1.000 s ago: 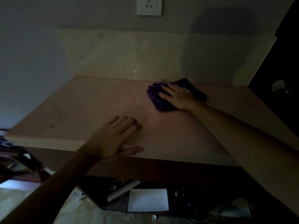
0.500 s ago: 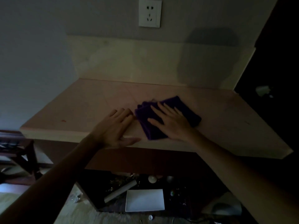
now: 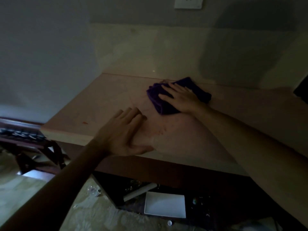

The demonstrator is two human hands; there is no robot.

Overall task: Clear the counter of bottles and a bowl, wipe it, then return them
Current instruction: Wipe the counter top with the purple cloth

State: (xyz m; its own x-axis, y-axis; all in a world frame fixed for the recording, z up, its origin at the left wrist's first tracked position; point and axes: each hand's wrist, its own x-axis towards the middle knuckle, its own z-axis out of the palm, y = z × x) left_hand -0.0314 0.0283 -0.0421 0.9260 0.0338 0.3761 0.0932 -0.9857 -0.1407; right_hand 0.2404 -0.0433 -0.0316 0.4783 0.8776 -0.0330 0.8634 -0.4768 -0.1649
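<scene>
Head view, the only one supplied; lighting is poor. The pale pinkish-beige stone bench [image 3: 103,104] carries no bottles and no bowl; none is identifiable anywhere in frame, so their whereabouts cannot be stated. The folded dark purple wiping cloth [image 3: 168,100] lies toward the rear of the bench, near the pale backsplash [image 3: 166,52]. The right hand [image 3: 180,98] lies flat on top of the cloth, fingers [image 3: 166,88] extended and somewhat spread, pressing rather than gripping. The left hand [image 3: 124,133] rests palm-down near the front edge, well apart from the cloth, fingers together and straight, thumb out, holding nothing. A small reddish mark [image 3: 85,122] shows on the bench at the left front, and faint reddish smears [image 3: 159,130] lie just beside the left hand. Below the bench, a white rectangular tray [image 3: 165,204] sits among dim clutter. A white wall socket [image 3: 188,2] is above.

Assessment: the wiping step appears to be in hand; clearing looks complete, return not yet begun. To do it well, the palm should keep even downward pressure so the folded cloth does not bunch or slip out, strokes should overlap and reach the rear seam and both ends, and the reddish marks warrant a dedicated pass. The left hand should be lifted for the patch beneath it.
</scene>
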